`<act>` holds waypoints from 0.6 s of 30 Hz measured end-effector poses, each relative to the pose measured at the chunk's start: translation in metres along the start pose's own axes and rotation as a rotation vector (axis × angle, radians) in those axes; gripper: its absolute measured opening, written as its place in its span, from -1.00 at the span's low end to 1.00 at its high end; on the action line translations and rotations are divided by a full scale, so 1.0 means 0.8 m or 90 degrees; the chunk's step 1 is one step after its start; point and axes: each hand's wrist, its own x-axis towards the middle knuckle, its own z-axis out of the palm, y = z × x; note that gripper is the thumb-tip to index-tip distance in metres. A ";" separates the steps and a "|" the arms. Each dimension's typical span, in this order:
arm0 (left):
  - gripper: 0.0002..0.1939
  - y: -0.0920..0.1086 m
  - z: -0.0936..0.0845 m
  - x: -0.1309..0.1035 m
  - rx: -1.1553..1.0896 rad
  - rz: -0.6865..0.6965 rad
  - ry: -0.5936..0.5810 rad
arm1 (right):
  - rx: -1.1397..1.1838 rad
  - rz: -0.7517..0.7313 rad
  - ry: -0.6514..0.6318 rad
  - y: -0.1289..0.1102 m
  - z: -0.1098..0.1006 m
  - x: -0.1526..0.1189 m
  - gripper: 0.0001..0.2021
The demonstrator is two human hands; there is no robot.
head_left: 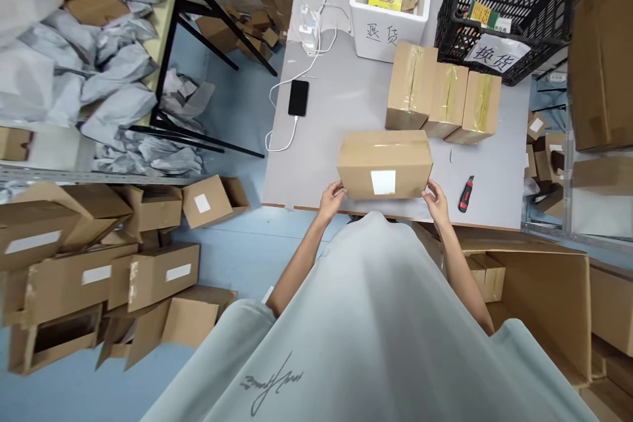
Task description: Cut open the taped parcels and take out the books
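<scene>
A closed brown carton (386, 148) with a white label on its near side rests at the front edge of the grey table (326, 165). My left hand (332, 200) touches its lower left corner, fingers bent round it. At the lower right corner, my right hand (436, 199) holds it between thumb and fingers. A red and black box cutter (465, 194) lies to the right of my right hand. Behind the carton stand several taped brown boxes (448, 95) side by side.
A white foam bin (388, 36) and a black crate (519, 20) stand at the back. A phone (298, 98) on a white cable lies left. Cartons (163, 273) cover the floor at left; a big open box (544, 310) is at right. Grey parcels (119, 72) fill a side table.
</scene>
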 end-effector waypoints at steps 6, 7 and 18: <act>-0.46 0.028 -0.009 0.009 0.016 0.083 0.022 | 0.004 -0.036 -0.016 -0.030 -0.010 0.004 -0.33; -0.44 0.030 -0.009 0.012 0.023 0.089 0.021 | 0.003 -0.020 -0.016 -0.030 -0.010 0.006 -0.32; -0.39 0.002 -0.012 0.031 -0.054 -0.034 0.016 | 0.022 0.081 -0.011 0.014 -0.002 0.001 -0.21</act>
